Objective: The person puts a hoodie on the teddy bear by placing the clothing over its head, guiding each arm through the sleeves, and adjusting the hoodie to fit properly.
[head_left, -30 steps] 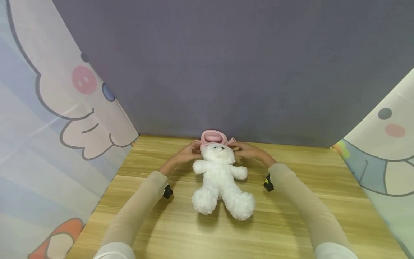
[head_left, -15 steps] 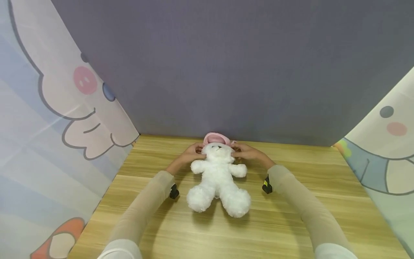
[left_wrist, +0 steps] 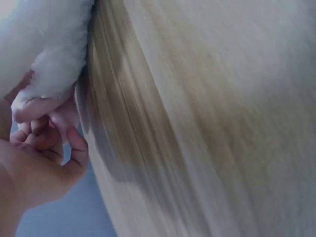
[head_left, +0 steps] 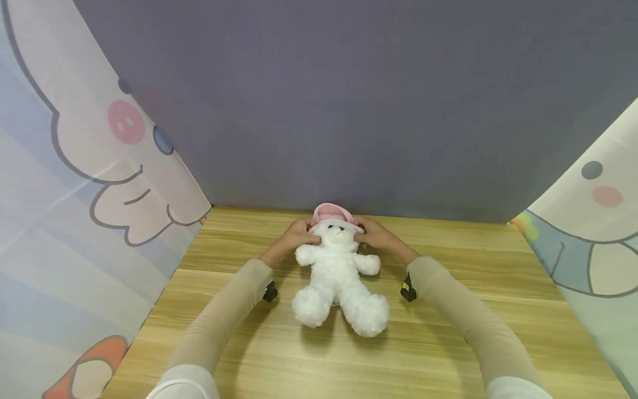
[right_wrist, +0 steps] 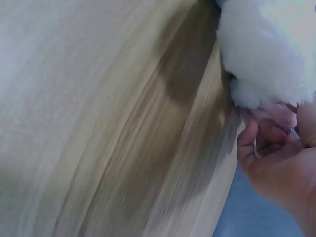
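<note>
A white plush teddy bear [head_left: 338, 271] lies on its back with its feet toward me. On top of its head sits a pink hat [head_left: 330, 210]. At the head's left side my left hand [head_left: 297, 235] pinches the hat's edge, its thumb against the white fur. Opposite it, my right hand [head_left: 375, 235] grips the other edge in the same way. The left wrist view shows pink cloth [left_wrist: 42, 108] held in the curled fingers of the left hand [left_wrist: 44, 168]. In the right wrist view, pink fabric [right_wrist: 277, 114] runs into the right hand [right_wrist: 279, 165], partly hidden by the fingers.
The bear lies on a wood-grain table [head_left: 319, 366], near its back edge. A grey panel [head_left: 339, 111] rises right behind the hat. Cartoon-printed cloths stand at the left [head_left: 75, 221] and right [head_left: 598, 238].
The hat sits lower on the bear's head, and the loose pink piece that stuck out at its right is drawn in. Both hands have closed in on the hat's sides. The bear has shifted slightly.
</note>
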Available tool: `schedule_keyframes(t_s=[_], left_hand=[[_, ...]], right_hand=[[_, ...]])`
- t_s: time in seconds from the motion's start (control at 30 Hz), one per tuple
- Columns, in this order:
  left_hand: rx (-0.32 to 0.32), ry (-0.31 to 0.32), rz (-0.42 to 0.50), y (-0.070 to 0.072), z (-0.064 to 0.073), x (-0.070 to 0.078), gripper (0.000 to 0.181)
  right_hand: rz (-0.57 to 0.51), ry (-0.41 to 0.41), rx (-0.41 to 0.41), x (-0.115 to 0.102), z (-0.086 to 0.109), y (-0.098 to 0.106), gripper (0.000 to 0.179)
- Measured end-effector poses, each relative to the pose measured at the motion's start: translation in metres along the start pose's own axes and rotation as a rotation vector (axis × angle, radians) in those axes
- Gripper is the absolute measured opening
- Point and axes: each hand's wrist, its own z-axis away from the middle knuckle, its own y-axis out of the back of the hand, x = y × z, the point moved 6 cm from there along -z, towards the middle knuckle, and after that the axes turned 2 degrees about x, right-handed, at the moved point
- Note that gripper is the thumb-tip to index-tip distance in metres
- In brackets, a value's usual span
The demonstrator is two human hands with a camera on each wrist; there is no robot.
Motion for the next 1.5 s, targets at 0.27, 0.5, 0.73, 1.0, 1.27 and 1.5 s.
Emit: schedule_keyframes(t_s=[0.27,0.5,0.73,1.0,1.27,1.5], left_hand=[[0.014,-0.112,-0.094,0.001,0.002,0.015,0.021],[0.048,-0.13,-0.192,0.0,0.006,0.019,0.017],[0.146,-0.105,-0.467,-0.006,0.014,0.023,0.027],[0.159,-0.116,-0.433,0.001,0.023,0.011,0.03],[0.133,-0.13,-0.27,0.012,0.034,0.002,0.03],[0.134,-0.147,-0.226,0.005,0.037,-0.002,0.027]], right_hand=[[0.112,0.058,0.166,-0.013,0.003,0.001,0.018],[0.187,0.034,0.224,-0.012,-0.001,-0.003,0.029],[0.232,0.002,0.297,-0.018,0.001,-0.004,0.044],[0.163,0.087,0.231,-0.015,0.007,-0.005,0.02],[0.053,0.169,0.081,-0.005,0.013,0.003,0.047],[-0.06,0.216,0.028,-0.004,0.01,-0.005,0.059]])
